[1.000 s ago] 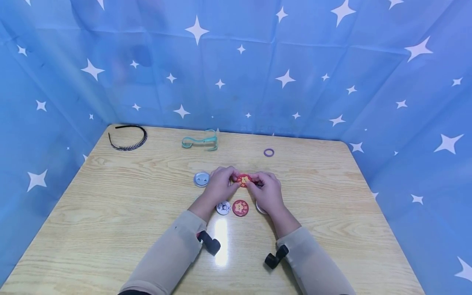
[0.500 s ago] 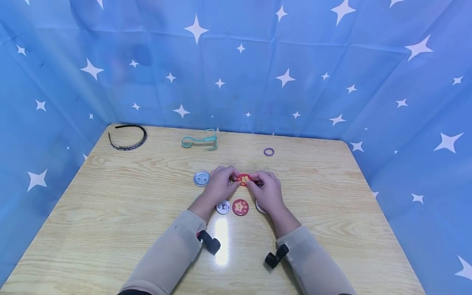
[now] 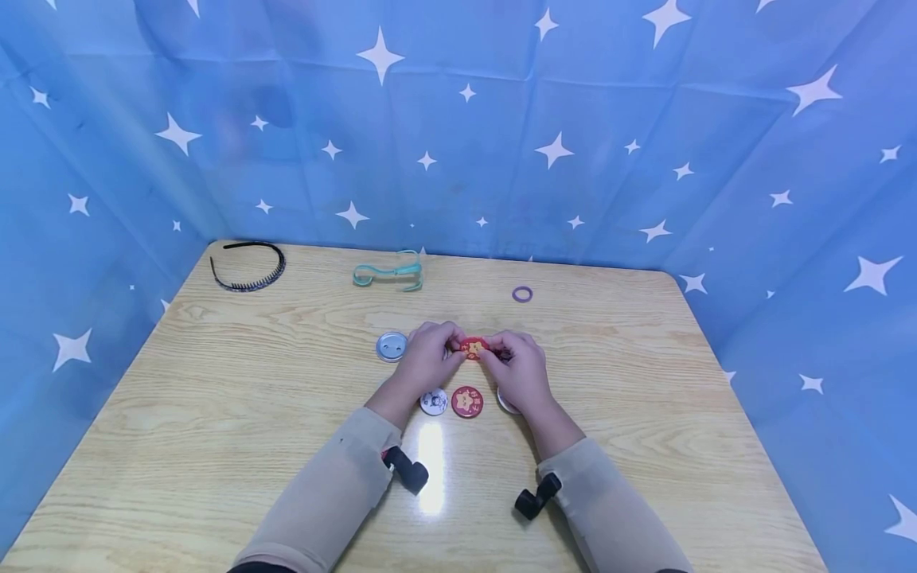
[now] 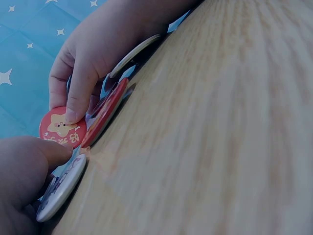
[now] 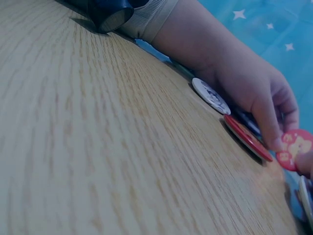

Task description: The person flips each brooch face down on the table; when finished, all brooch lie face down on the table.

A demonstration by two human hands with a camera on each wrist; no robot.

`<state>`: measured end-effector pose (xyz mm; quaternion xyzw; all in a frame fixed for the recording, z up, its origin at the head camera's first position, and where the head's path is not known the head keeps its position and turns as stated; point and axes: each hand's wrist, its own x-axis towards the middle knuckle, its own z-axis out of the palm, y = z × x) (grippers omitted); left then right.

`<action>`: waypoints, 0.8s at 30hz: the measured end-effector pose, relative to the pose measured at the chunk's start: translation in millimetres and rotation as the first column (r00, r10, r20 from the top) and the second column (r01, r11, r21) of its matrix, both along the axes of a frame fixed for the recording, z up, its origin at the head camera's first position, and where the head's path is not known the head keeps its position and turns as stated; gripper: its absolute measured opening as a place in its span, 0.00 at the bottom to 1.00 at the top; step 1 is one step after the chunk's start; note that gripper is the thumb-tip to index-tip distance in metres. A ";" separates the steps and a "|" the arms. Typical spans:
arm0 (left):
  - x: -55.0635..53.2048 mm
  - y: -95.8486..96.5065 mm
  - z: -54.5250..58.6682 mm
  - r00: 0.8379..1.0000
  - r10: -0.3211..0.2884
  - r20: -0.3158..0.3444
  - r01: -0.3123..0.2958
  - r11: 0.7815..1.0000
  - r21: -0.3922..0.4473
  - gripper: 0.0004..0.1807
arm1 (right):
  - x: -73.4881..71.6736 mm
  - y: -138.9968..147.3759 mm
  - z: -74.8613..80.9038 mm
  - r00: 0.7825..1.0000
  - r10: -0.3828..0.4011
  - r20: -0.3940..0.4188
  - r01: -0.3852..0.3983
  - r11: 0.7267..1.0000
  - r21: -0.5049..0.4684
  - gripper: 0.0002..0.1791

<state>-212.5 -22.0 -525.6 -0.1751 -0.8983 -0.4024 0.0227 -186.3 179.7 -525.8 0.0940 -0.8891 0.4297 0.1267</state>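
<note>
A round red pin badge [image 3: 474,348] with a yellow star face stands tilted up between both hands. My left hand [image 3: 430,356] pinches its left edge, and my right hand [image 3: 517,370] pinches the right edge between thumb and fingers. In the left wrist view the held badge [image 4: 59,128] faces the camera. Just below it on the table lies a second red star badge [image 3: 467,402]. A white badge with a dark cartoon print [image 3: 433,402] lies to that one's left. Another pale badge [image 3: 507,403] is partly hidden under my right hand.
A badge lying pin-side up [image 3: 391,346] is left of my left hand. Farther back on the wooden table [image 3: 236,430] lie a black toothed headband [image 3: 258,282], a turquoise wire-like clip [image 3: 390,272] and a purple ring-shaped hair tie [image 3: 522,294]. A blue star-print curtain [image 3: 458,127] surrounds the far sides.
</note>
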 end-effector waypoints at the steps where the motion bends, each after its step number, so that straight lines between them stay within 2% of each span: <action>1: -0.1 0.0 -0.2 1.000 0.001 0.000 -0.001 1.000 0.002 0.09 | -0.2 0.0 -0.2 1.000 0.001 -0.001 -0.001 1.000 -0.001 0.08; 12: -0.2 0.7 0.8 1.000 0.013 0.018 -0.013 1.000 0.010 0.09 | -0.3 -0.1 1.2 1.000 0.003 0.009 -0.003 1.000 0.003 0.08; 24: 0.0 1.2 -0.3 1.000 0.017 -0.002 -0.017 1.000 0.015 0.09 | -0.4 0.3 2.7 1.000 0.012 0.026 -0.012 1.000 0.023 0.07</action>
